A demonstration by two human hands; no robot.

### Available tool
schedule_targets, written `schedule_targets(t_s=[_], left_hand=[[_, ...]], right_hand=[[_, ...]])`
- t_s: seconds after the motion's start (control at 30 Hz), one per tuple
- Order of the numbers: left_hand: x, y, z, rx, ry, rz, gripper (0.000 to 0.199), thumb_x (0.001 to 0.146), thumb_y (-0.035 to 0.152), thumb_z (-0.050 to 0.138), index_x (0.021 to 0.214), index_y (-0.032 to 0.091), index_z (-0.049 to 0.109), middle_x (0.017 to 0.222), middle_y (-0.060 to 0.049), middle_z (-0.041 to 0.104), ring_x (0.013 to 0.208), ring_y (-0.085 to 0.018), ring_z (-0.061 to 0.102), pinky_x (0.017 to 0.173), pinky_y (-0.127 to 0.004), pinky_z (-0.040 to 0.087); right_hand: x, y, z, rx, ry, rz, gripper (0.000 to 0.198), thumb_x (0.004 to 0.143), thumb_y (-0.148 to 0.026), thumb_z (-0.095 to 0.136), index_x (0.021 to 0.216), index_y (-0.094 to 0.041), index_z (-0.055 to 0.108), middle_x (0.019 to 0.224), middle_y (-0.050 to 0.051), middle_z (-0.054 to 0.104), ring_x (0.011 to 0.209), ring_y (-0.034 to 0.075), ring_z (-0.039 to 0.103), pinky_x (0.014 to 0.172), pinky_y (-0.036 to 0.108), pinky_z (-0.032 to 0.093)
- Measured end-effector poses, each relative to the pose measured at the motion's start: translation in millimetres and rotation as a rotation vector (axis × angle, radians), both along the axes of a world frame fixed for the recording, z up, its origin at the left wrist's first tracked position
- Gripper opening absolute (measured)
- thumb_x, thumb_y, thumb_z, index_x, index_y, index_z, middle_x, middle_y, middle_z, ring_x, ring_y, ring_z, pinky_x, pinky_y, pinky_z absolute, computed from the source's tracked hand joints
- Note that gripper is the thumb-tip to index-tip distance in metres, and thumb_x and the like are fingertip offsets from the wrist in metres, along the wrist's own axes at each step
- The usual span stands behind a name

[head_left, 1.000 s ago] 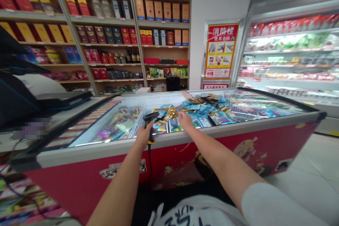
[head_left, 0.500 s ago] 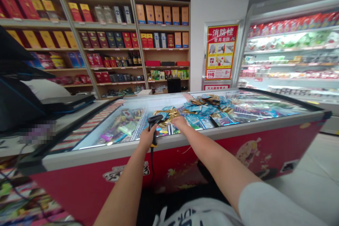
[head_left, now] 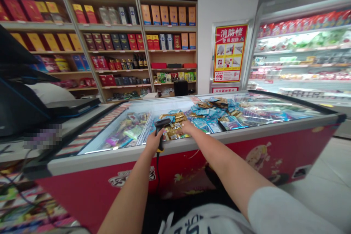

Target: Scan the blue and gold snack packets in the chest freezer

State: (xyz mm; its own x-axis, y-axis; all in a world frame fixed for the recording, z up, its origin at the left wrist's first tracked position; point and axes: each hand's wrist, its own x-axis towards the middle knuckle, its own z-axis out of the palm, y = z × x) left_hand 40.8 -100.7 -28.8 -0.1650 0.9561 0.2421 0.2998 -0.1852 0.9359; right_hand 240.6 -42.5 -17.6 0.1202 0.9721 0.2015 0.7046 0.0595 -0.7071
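Observation:
My left hand [head_left: 154, 142] is wrapped round the grip of a black and yellow barcode scanner [head_left: 161, 123], held over the freezer's front rim with its head pointing right and its cord hanging down. Just right of it, my right hand [head_left: 187, 127] reaches over the same rim, with its fingers curled down at a gold foil snack packet [head_left: 175, 132]. The small fingertips are partly lost against the foil. Other gold packets and light blue packets [head_left: 204, 112] lie heaped on the far side and to the right of this hand.
The red chest freezer [head_left: 90, 193] with a pale rim spans the front. A wire basket divider [head_left: 146, 128] stands left of the scanner, beside mixed packs [head_left: 131, 131]. A counter with a black machine [head_left: 22, 109] is at left. Boxed goods fill shelves [head_left: 115, 49] behind; a lit chiller [head_left: 301, 55] stands right.
Gold packets now cover the spot by my right hand where a striped surface showed before. The left hand still grips the scanner, nearly unmoved. The view has shifted slightly.

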Motion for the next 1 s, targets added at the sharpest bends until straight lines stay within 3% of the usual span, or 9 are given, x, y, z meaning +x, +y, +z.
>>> schedule_targets(t_s=[0.07,0.17,0.33,0.5,0.77,1.0], left_hand=[[-0.3,-1.2,0.7,-0.019,0.027,-0.035,0.046,0.068,0.064,0.061,0.069,0.018,0.064,0.062,-0.004,0.065,0.058,-0.018,0.059,0.055,-0.028,0.043],[-0.5,-3.4,2.7,-0.036,0.057,-0.102,0.047,0.068,0.064,0.062,0.068,0.018,0.064,0.064,-0.004,0.065,0.06,-0.018,0.058,0.056,-0.027,0.042],[0.9,-7.5,6.5,-0.07,0.069,-0.177,0.048,0.064,0.064,0.065,0.067,0.017,0.066,0.061,-0.004,0.063,0.058,-0.018,0.055,0.054,-0.027,0.041],[0.3,-5.0,4.9,-0.091,0.037,-0.205,0.052,0.064,0.066,0.065,0.074,0.015,0.067,0.065,-0.005,0.065,0.062,-0.019,0.059,0.059,-0.029,0.044],[-0.5,0.7,0.4,-0.085,0.054,-0.217,0.05,0.065,0.064,0.065,0.074,0.015,0.068,0.063,-0.004,0.064,0.057,-0.017,0.056,0.055,-0.028,0.042],[-1.9,2.8,-2.3,-0.086,0.1,-0.217,0.049,0.067,0.064,0.063,0.069,0.016,0.067,0.06,-0.004,0.063,0.054,-0.016,0.055,0.054,-0.027,0.042]], right_hand=[[5.7,-2.9,3.3,0.01,0.086,0.055,0.034,0.033,-0.019,0.089,0.051,-0.02,0.059,0.056,-0.002,0.061,0.068,0.02,0.062,0.065,0.028,0.047],[19.2,-9.7,1.0,0.035,0.197,0.064,0.028,0.044,-0.02,0.086,0.06,-0.019,0.062,0.058,-0.003,0.061,0.063,0.017,0.06,0.061,0.026,0.045],[37.2,-11.1,-21.5,0.153,0.38,-0.217,0.028,0.064,-0.03,0.075,0.084,-0.017,0.062,0.078,0.001,0.066,0.068,0.016,0.06,0.061,0.024,0.043],[40.1,-6.0,-29.2,0.2,0.333,-0.35,0.028,0.069,-0.033,0.071,0.091,-0.018,0.06,0.086,0.003,0.067,0.074,0.018,0.06,0.068,0.026,0.043],[36.8,-17.9,-19.6,0.268,0.342,-0.23,0.015,0.078,-0.032,0.061,0.086,-0.02,0.06,0.074,0.0,0.064,0.069,0.017,0.058,0.063,0.025,0.041],[36.5,-14.7,-23.0,0.299,0.3,-0.218,0.018,0.079,-0.032,0.059,0.093,-0.02,0.061,0.083,0.002,0.065,0.075,0.017,0.058,0.068,0.026,0.041]])
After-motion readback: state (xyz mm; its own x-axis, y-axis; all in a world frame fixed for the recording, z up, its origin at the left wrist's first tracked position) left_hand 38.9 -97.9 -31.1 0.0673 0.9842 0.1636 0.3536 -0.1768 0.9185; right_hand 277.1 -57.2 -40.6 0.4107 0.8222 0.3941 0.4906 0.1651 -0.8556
